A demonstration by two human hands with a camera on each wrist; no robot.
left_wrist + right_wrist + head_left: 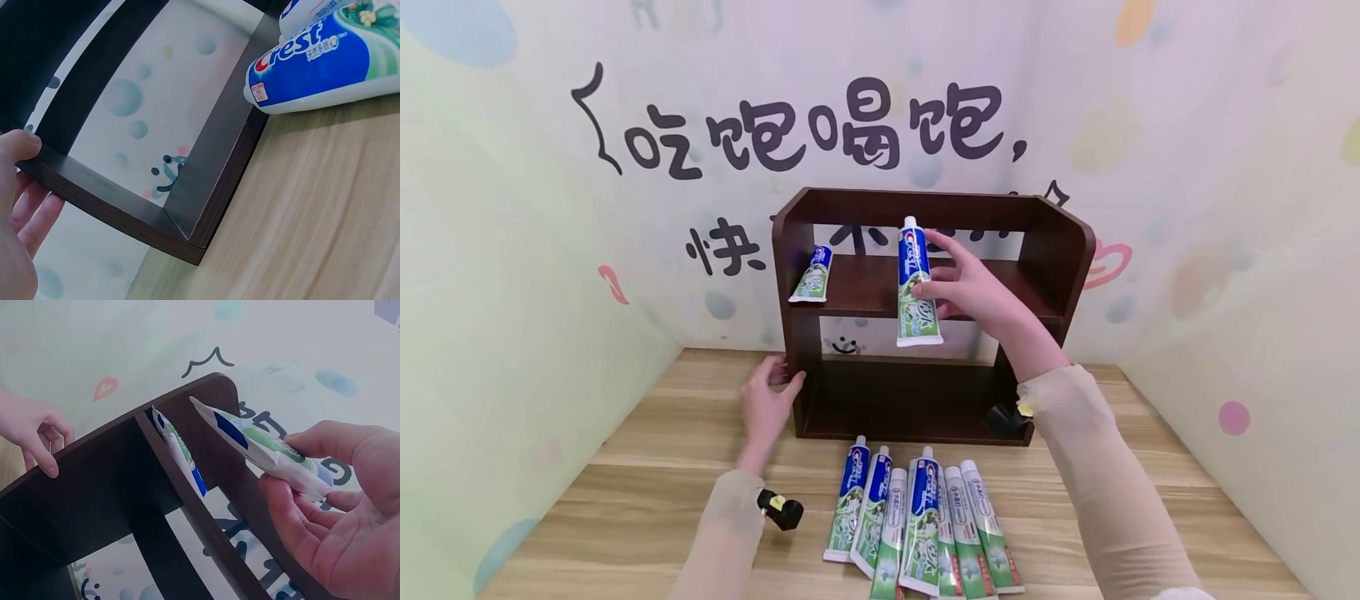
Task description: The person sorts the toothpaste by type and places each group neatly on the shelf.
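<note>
My right hand (976,292) pinches a blue, white and green Crest toothpaste tube (913,254) between thumb and fingers. In the head view it is upright, cap up, in front of the upper board of a dark brown two-tier shelf (865,287). Another Crest tube (814,279) rests at the left end of that board. Low on the shelf's left side, my left hand (767,408) grips the panel edge, with the thumb on one face and fingers on the other in the left wrist view. The right wrist view shows the held tube (250,440) beside the shelved tube (178,450).
On the wooden table (647,492), several toothpaste tubes lie in a row before the shelf, Crest tubes (848,508) mixed with white-and-green ones (992,525). Some overlap. A printed wall (880,50) stands behind the shelf, with side walls at left and right.
</note>
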